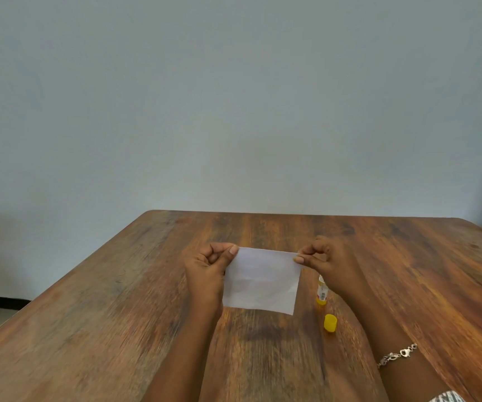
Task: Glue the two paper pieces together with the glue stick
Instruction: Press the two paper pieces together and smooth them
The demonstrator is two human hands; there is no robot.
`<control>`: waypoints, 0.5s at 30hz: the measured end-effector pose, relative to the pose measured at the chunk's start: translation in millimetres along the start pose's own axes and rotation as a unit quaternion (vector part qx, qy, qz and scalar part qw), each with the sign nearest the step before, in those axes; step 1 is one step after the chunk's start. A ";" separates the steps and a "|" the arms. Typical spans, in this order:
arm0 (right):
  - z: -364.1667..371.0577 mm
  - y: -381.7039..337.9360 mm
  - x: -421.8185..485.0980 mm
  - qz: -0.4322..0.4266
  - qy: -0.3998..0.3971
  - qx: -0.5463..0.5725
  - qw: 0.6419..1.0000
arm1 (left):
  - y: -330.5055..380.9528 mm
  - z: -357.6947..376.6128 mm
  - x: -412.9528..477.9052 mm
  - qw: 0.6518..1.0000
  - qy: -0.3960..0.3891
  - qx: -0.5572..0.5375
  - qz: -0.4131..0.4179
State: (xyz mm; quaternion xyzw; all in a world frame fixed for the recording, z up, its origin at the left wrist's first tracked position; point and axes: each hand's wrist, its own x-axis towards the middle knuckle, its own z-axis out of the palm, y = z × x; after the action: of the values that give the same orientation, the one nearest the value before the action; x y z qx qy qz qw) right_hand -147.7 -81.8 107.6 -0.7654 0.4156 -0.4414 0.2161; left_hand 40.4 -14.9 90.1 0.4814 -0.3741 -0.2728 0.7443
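A white paper hangs above the wooden table, held up by its two upper corners. My left hand pinches the upper left corner, and my right hand pinches the upper right corner. I cannot tell whether it is one sheet or two sheets lying together. The glue stick, white with a yellow base, lies uncapped on the table just right of the paper, partly behind my right wrist. Its yellow cap stands on the table nearer to me.
The table's far edge meets a plain grey wall. Its left edge runs diagonally down towards the floor at the lower left. A bracelet circles my right forearm.
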 end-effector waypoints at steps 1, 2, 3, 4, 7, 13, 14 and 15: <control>-2.3 2.7 -1.1 0.006 0.007 0.016 1.000 | 0.4 0.3 -0.5 1.000 0.002 0.000 -0.002; -5.1 5.6 -2.0 0.016 0.016 0.035 0.999 | 0.8 0.4 -0.4 1.000 0.005 0.000 -0.001; -8.2 8.3 -3.2 0.027 0.028 0.056 0.998 | 1.2 -0.1 0.1 1.000 0.008 0.001 0.002; -11.3 10.4 -4.8 0.038 0.038 0.077 0.996 | 1.6 -0.9 1.1 1.000 0.009 0.001 0.006; -14.8 11.3 -9.9 0.058 0.021 0.145 0.987 | 2.3 -2.7 3.7 1.000 0.013 -0.007 0.007; 2.5 3.6 -10.7 0.078 -0.012 0.197 0.977 | 2.0 -0.2 2.4 1.000 -0.002 -0.012 0.000; 4.8 2.8 -10.0 0.081 0.001 0.190 0.978 | 1.7 -0.4 1.8 1.000 -0.005 -0.019 -0.011; 6.7 2.4 -9.4 0.083 0.014 0.184 0.979 | 2.0 -0.6 1.3 0.999 -0.006 -0.024 -0.022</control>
State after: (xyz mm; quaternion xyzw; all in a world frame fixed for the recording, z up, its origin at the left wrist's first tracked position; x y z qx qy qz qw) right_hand -145.6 -75.6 97.8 -0.6694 0.3919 -0.5013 0.3834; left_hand 41.7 -14.8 92.2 0.4699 -0.3619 -0.3006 0.7469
